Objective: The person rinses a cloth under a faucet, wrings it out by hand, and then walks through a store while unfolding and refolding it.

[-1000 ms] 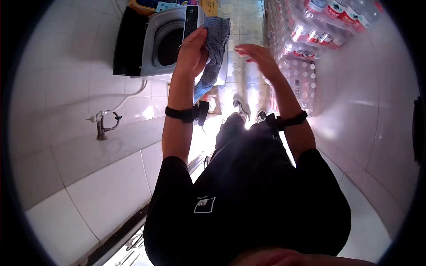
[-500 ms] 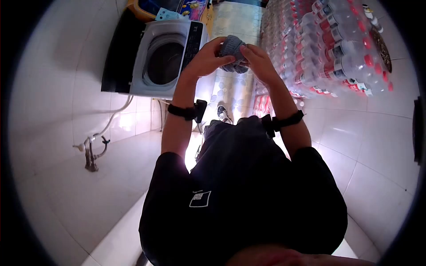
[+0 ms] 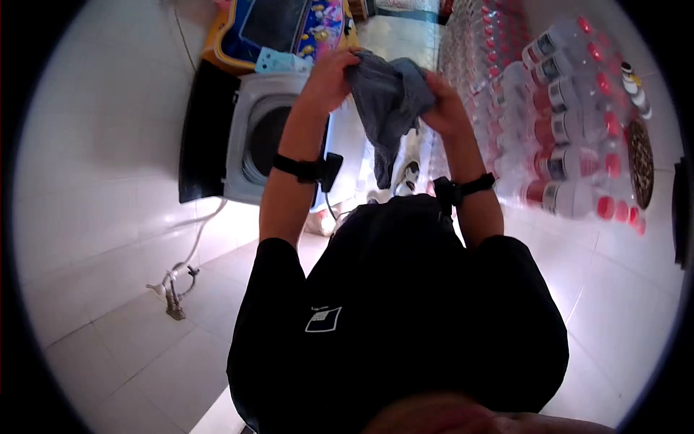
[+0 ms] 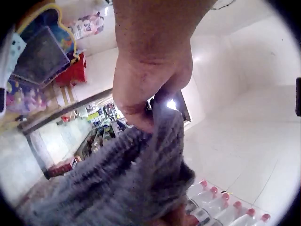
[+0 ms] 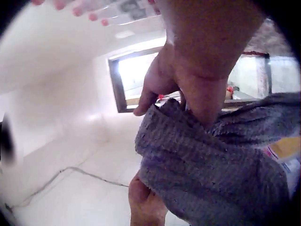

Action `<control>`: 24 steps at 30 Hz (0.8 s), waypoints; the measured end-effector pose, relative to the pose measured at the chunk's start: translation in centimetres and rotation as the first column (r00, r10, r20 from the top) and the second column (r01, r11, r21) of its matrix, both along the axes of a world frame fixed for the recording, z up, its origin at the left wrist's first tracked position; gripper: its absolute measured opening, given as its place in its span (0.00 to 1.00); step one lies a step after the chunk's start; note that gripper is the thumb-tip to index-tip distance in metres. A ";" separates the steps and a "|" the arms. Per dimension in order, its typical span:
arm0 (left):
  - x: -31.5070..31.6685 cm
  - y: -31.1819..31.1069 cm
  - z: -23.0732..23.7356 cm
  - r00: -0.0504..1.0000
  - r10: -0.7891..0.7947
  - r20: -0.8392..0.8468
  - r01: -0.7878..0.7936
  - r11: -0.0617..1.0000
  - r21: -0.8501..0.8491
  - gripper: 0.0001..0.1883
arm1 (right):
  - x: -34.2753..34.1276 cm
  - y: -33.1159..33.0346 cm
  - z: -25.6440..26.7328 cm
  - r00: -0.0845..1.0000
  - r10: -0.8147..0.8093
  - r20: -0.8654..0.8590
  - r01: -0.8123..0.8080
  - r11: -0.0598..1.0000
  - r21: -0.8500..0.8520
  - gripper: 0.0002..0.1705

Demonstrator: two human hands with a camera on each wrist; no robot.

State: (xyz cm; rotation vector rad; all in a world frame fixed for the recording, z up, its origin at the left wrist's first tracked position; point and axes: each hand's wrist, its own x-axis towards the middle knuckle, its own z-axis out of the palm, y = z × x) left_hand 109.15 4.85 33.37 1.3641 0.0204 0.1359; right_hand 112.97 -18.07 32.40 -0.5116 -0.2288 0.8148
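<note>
Grey cloth [image 3: 390,94] is hanging between the person's two hands in the upper middle of the head view, in front of the body and above the floor. Its fabric is looking soft and finely ribbed in the wrist views, crumpling into loose folds along the top and narrowing into a limp tail below. The left grip [image 3: 329,81] is pinching the upper left edge, thumb and fingers closing on a gathered bit of fabric. The right grip [image 3: 447,108] is clamping the right edge, with the cloth bunching between thumb and fingers.

Left of the hands, a washing machine [image 3: 235,148] is standing with its dark, flat lid [image 3: 204,137] raised. Its pale plastic top is framing a round drum [image 3: 267,141], and the shadow inside is too deep for me to tell what it is holding. Behind it, at the upper left, an orange-rimmed tray [image 3: 217,45] is carrying a dark rectangular panel [image 3: 273,25], while a light blue spotted packet [image 3: 280,61] is lying near the machine's back edge. Along the right side, clear plastic bottles [image 3: 560,130] are lying stacked in rows, their smooth red caps facing outward. At the lower left, a pale, bendy hose [image 3: 196,242] is curving down to a metal tap [image 3: 173,302] on the glossy tiles.
</note>
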 end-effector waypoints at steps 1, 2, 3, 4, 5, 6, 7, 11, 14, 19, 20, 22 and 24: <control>0.3 -2.2 3.4 0.961 -0.035 -0.273 -0.061 0.941 -0.333 0.09 | 1.4 0.2 -1.5 0.994 0.078 0.077 -0.079 0.997 0.009 0.36; 1.9 -3.0 3.8 0.962 -0.034 -0.273 -0.052 0.951 -0.304 0.09 | 2.4 0.6 -2.0 0.992 0.063 0.111 -0.051 0.993 -0.109 0.37; 3.1 -3.5 3.7 0.977 0.034 -0.211 -0.054 0.994 -0.092 0.10 | 3.6 1.0 -2.4 0.995 0.038 0.091 -0.024 0.988 -0.150 0.36; 4.0 -3.9 3.4 0.988 0.078 -0.137 -0.062 0.991 0.117 0.10 | 4.2 1.1 -2.3 0.998 0.010 0.066 0.003 0.980 -0.197 0.34; 5.2 -4.0 3.1 0.997 0.077 -0.032 -0.069 0.979 0.191 0.11 | 5.2 1.3 -3.0 0.999 -0.005 0.051 0.014 0.983 -0.184 0.34; 5.9 -4.2 2.8 0.997 0.064 -0.044 -0.054 0.978 0.199 0.11 | 6.6 1.7 -3.7 0.971 -0.015 0.237 0.090 0.948 -0.306 0.31; 6.4 -4.6 3.6 0.994 0.104 -0.015 -0.092 0.930 0.355 0.11 | 7.6 1.7 -4.3 0.910 0.000 0.415 0.187 0.892 -0.411 0.28; 10.1 -2.5 5.4 0.984 0.172 0.050 -0.176 0.877 0.448 0.13 | 10.8 0.6 -5.1 0.965 -0.111 0.237 0.206 0.880 -0.428 0.20; 12.7 0.1 5.3 0.950 0.271 0.157 -0.312 0.769 0.558 0.12 | 15.1 -0.7 -10.8 0.967 -0.254 0.018 0.200 0.713 -0.673 0.15; 17.0 6.5 1.4 0.897 0.438 -0.064 -0.396 0.858 0.327 0.10 | 17.2 -2.8 -10.2 0.865 -0.396 -0.308 0.229 0.858 -0.459 0.16; 17.6 7.4 1.1 0.897 0.437 -0.062 -0.399 0.863 0.309 0.10 | 18.1 -3.0 -10.0 0.868 -0.400 -0.293 0.233 0.851 -0.471 0.16; 17.6 9.1 0.1 0.943 0.322 -0.084 -0.236 0.827 0.510 0.13 | 19.5 -3.3 -10.0 0.945 -0.262 -0.194 0.183 0.919 -0.351 0.15; 17.2 9.8 1.1 0.936 0.302 -0.180 -0.230 0.913 0.336 0.12 | 21.0 -4.3 -7.6 0.985 -0.156 -0.073 0.133 0.958 -0.253 0.16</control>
